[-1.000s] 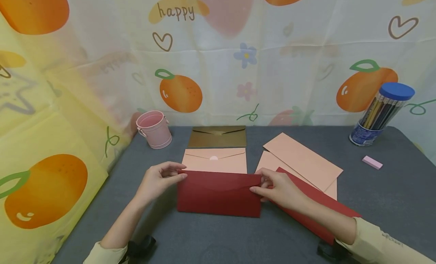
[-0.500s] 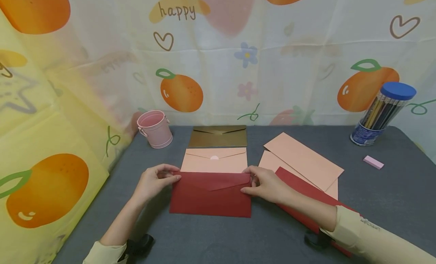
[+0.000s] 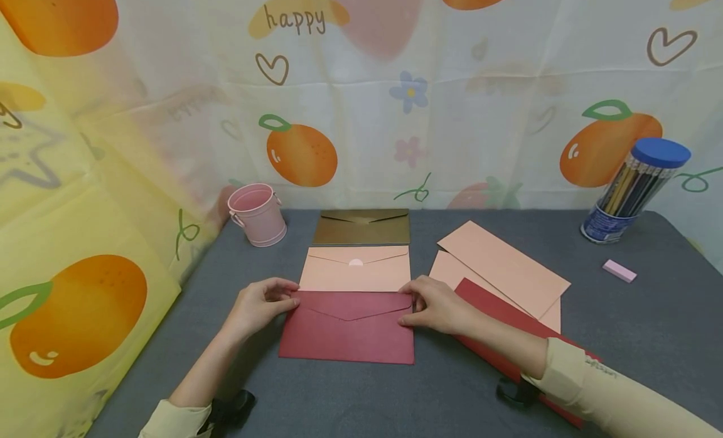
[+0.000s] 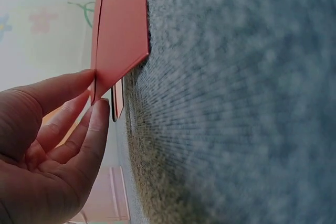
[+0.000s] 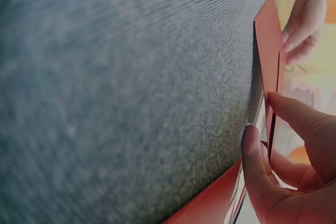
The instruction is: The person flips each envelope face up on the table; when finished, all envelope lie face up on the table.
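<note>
A red envelope (image 3: 346, 339), flap side up, lies in front of me just below a peach envelope (image 3: 353, 276) with a round white seal. My left hand (image 3: 255, 309) pinches its upper left corner between thumb and fingers, as the left wrist view shows on the red envelope (image 4: 123, 24). At the upper right side my right hand (image 3: 439, 305) holds the edge, thumb on the flap side. In the right wrist view, that hand (image 5: 294, 166) has a fingertip low by the cloth. Behind the peach envelope lies a gold envelope (image 3: 361, 233).
Two overlapping peach envelopes (image 3: 503, 262) lie at a slant on the right, with another red envelope (image 3: 508, 315) partly under my right forearm. A pink pail (image 3: 257, 217) stands back left. A pencil jar (image 3: 632, 190) and a pink eraser (image 3: 619, 271) are at right on the dark tablecloth (image 3: 350, 406).
Both hands have shifted the red envelope left. Its far edge has come down and toward me, so it lies flatter and shows more of the peach envelope behind.
</note>
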`<action>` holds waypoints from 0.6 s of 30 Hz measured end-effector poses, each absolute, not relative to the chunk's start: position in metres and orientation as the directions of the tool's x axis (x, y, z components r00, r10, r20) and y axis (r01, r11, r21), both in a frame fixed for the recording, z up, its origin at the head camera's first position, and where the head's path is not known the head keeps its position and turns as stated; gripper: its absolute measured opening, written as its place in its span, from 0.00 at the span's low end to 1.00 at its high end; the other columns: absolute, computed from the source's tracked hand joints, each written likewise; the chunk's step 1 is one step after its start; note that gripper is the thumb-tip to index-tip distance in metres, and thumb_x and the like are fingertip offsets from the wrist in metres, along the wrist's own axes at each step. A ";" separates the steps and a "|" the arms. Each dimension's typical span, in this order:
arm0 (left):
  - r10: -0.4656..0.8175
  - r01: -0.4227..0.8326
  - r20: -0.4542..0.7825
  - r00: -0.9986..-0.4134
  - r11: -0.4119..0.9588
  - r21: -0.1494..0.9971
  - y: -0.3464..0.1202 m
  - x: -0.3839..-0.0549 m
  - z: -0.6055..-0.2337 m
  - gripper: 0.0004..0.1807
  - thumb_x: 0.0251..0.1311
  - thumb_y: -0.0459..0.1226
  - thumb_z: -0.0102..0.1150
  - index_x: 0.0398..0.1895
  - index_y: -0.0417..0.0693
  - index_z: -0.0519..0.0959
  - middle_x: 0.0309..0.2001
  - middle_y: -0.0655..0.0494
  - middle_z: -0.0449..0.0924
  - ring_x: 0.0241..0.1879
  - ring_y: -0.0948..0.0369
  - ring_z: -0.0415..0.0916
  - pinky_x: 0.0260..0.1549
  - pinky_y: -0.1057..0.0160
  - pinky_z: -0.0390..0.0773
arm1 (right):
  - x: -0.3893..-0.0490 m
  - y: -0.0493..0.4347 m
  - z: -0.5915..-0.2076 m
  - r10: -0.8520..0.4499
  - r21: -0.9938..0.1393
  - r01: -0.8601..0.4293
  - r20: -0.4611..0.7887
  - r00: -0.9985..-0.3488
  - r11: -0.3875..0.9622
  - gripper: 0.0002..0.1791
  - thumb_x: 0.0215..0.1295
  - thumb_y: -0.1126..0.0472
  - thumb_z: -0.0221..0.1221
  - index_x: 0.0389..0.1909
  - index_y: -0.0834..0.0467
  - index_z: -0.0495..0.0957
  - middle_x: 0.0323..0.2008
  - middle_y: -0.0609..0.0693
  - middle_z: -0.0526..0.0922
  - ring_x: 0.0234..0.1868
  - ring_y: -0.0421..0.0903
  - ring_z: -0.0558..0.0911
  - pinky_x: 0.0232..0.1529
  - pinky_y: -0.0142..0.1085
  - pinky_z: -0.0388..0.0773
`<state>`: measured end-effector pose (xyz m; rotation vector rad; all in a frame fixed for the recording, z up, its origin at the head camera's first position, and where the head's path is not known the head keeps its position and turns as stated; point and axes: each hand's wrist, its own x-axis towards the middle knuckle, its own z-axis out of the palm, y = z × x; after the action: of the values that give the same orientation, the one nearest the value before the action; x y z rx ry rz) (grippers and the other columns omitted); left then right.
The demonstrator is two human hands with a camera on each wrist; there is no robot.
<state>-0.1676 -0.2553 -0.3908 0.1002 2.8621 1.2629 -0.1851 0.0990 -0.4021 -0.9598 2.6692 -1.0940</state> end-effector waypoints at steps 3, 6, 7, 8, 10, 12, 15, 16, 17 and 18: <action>0.059 0.042 0.001 -0.998 0.686 0.726 -0.255 -0.168 -0.392 0.15 0.55 0.36 0.70 0.46 0.42 0.83 0.33 0.54 0.84 0.34 0.60 0.80 0.30 0.63 0.75 | -0.186 0.099 -0.403 -0.591 -0.666 -0.509 0.125 -0.797 0.545 0.24 0.53 0.56 0.72 0.47 0.63 0.79 0.28 0.45 0.72 0.29 0.37 0.71 0.33 0.31 0.70; 0.060 0.032 -0.013 -0.998 0.696 0.717 -0.255 -0.168 -0.392 0.14 0.55 0.35 0.70 0.45 0.43 0.83 0.33 0.55 0.84 0.34 0.61 0.80 0.30 0.64 0.75 | -0.186 0.098 -0.404 -0.591 -0.682 -0.492 0.109 -0.800 0.541 0.25 0.53 0.56 0.72 0.48 0.64 0.78 0.29 0.46 0.72 0.28 0.36 0.71 0.32 0.31 0.71; 0.063 0.031 -0.018 -0.998 0.698 0.716 -0.255 -0.168 -0.393 0.14 0.55 0.35 0.70 0.45 0.43 0.84 0.33 0.55 0.83 0.34 0.61 0.80 0.30 0.64 0.75 | -0.186 0.098 -0.404 -0.589 -0.688 -0.483 0.100 -0.802 0.541 0.25 0.53 0.56 0.72 0.48 0.64 0.78 0.30 0.47 0.73 0.27 0.35 0.71 0.32 0.31 0.71; 0.065 0.030 -0.022 -0.998 0.699 0.714 -0.255 -0.168 -0.393 0.14 0.55 0.35 0.70 0.45 0.43 0.84 0.32 0.55 0.83 0.34 0.61 0.79 0.30 0.65 0.75 | -0.186 0.098 -0.404 -0.588 -0.695 -0.475 0.092 -0.803 0.540 0.24 0.53 0.56 0.72 0.48 0.63 0.78 0.31 0.47 0.73 0.27 0.35 0.71 0.31 0.31 0.71; 0.075 0.035 -0.025 -0.997 0.702 0.712 -0.255 -0.168 -0.393 0.14 0.55 0.35 0.70 0.45 0.42 0.84 0.32 0.55 0.83 0.34 0.61 0.79 0.30 0.65 0.75 | -0.186 0.098 -0.404 -0.592 -0.704 -0.469 0.086 -0.802 0.533 0.24 0.53 0.57 0.72 0.48 0.63 0.78 0.32 0.48 0.73 0.26 0.35 0.72 0.31 0.31 0.71; 0.078 0.035 -0.028 -0.997 0.704 0.709 -0.255 -0.168 -0.393 0.14 0.55 0.35 0.70 0.45 0.43 0.84 0.32 0.55 0.83 0.34 0.61 0.79 0.30 0.65 0.75 | -0.185 0.098 -0.404 -0.593 -0.711 -0.464 0.083 -0.801 0.528 0.24 0.53 0.57 0.72 0.48 0.63 0.77 0.34 0.48 0.73 0.26 0.34 0.73 0.31 0.31 0.72; 0.087 0.046 -0.023 -0.996 0.710 0.703 -0.255 -0.167 -0.393 0.14 0.55 0.35 0.70 0.46 0.42 0.83 0.33 0.55 0.83 0.34 0.61 0.79 0.30 0.64 0.75 | -0.186 0.098 -0.404 -0.599 -0.716 -0.469 0.089 -0.796 0.517 0.24 0.53 0.57 0.72 0.48 0.64 0.77 0.35 0.49 0.73 0.26 0.34 0.73 0.31 0.31 0.72; 0.085 0.044 -0.024 -0.996 0.712 0.701 -0.255 -0.167 -0.394 0.15 0.55 0.35 0.70 0.46 0.43 0.84 0.33 0.55 0.83 0.34 0.61 0.79 0.30 0.63 0.75 | -0.185 0.098 -0.404 -0.599 -0.716 -0.470 0.090 -0.796 0.517 0.24 0.53 0.57 0.72 0.48 0.64 0.77 0.35 0.49 0.73 0.26 0.34 0.73 0.31 0.31 0.72; 0.086 0.046 -0.023 -0.996 0.715 0.698 -0.254 -0.167 -0.393 0.15 0.55 0.36 0.70 0.46 0.43 0.84 0.33 0.55 0.83 0.34 0.61 0.79 0.31 0.63 0.75 | -0.186 0.098 -0.404 -0.597 -0.716 -0.468 0.090 -0.797 0.518 0.24 0.53 0.57 0.72 0.48 0.64 0.77 0.35 0.49 0.73 0.26 0.34 0.73 0.31 0.30 0.72; 0.087 0.048 -0.022 -0.996 0.717 0.695 -0.254 -0.167 -0.393 0.15 0.55 0.36 0.70 0.46 0.43 0.84 0.34 0.55 0.83 0.35 0.60 0.79 0.31 0.63 0.75 | -0.186 0.098 -0.404 -0.597 -0.714 -0.470 0.091 -0.797 0.518 0.24 0.53 0.57 0.72 0.48 0.64 0.77 0.35 0.49 0.73 0.26 0.34 0.73 0.32 0.30 0.72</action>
<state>-0.1671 -0.2541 -0.3933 0.1126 2.8619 1.1559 -0.1855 0.0978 -0.4043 -0.9187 2.5893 -1.1418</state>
